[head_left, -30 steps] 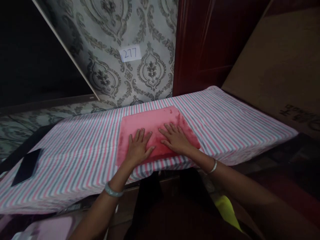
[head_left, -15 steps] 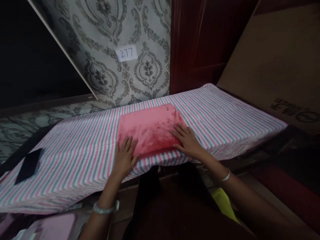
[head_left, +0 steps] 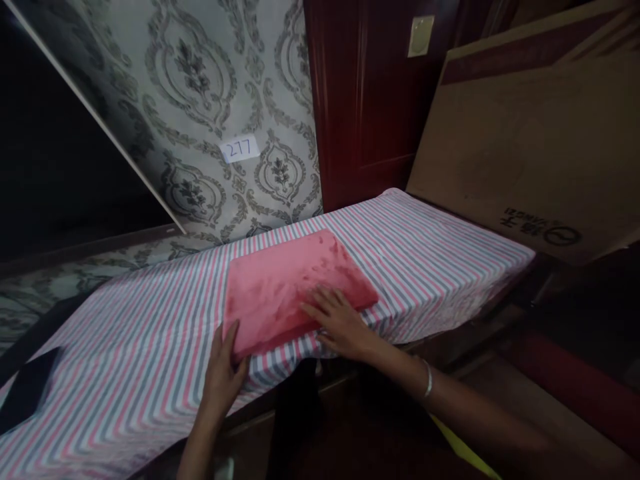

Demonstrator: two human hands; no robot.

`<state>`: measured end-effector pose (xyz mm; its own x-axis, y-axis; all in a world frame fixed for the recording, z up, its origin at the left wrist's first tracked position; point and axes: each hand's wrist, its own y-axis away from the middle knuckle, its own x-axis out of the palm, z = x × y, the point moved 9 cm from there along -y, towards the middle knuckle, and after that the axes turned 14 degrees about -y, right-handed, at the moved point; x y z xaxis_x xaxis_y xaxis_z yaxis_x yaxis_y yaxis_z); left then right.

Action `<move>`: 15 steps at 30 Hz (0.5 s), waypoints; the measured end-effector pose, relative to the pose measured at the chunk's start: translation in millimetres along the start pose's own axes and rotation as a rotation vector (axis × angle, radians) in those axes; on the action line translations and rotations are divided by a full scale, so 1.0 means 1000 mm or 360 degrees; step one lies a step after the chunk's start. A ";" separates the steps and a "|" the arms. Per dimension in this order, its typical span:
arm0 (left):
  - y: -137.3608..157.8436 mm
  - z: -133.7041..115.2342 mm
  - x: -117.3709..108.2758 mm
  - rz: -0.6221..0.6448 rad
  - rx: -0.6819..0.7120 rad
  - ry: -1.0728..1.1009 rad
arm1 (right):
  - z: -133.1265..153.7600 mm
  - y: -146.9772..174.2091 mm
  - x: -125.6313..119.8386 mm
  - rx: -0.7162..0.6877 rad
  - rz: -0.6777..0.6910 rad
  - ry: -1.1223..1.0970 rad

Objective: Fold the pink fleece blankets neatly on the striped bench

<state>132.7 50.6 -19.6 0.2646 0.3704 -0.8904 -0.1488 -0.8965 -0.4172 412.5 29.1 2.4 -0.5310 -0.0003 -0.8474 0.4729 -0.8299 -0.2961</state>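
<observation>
A flat rectangular piece of pink plush fabric, perhaps a cushion or a folded cloth, lies near the front edge of the table. Darker brushed patches mark its pile. My right hand rests with spread fingers on its front part, right of the middle. At the front left corner is my left hand, thumb and fingers apart, touching the plush piece's edge. Beneath everything spreads a striped cloth in pink, grey and white.
A black phone lies at the left end of the striped cloth. A large cardboard box leans at the right. Behind the table are a dark screen, patterned wallpaper with a paper label reading 277, and a dark red door.
My right hand has slid leftward from the plush piece's right side onto its front part. My left hand has moved down to the front left corner. The camera view has shifted.
</observation>
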 end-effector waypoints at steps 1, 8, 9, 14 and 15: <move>-0.001 0.000 0.000 -0.0013 -0.0034 0.0027 | 0.012 -0.006 0.005 -0.0056 0.0023 -0.0044; -0.002 0.005 0.002 -0.0101 -0.0294 0.0254 | 0.056 -0.039 0.035 -0.0229 0.0099 -0.0154; -0.002 0.006 0.002 -0.0125 -0.0336 0.0290 | 0.057 -0.042 0.038 -0.0231 0.0105 -0.0141; -0.004 -0.013 -0.016 -0.0257 -0.0405 0.0467 | 0.061 -0.051 0.047 -0.0212 0.0083 -0.0055; -0.005 -0.020 -0.021 -0.0269 -0.0408 0.0511 | 0.061 -0.053 0.048 -0.0192 0.0070 -0.0026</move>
<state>146.6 42.5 4.6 0.5534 0.4590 -0.6950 0.1521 -0.8761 -0.4575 319.2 38.7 4.0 -0.5189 -0.0455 -0.8536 0.5767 -0.7557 -0.3104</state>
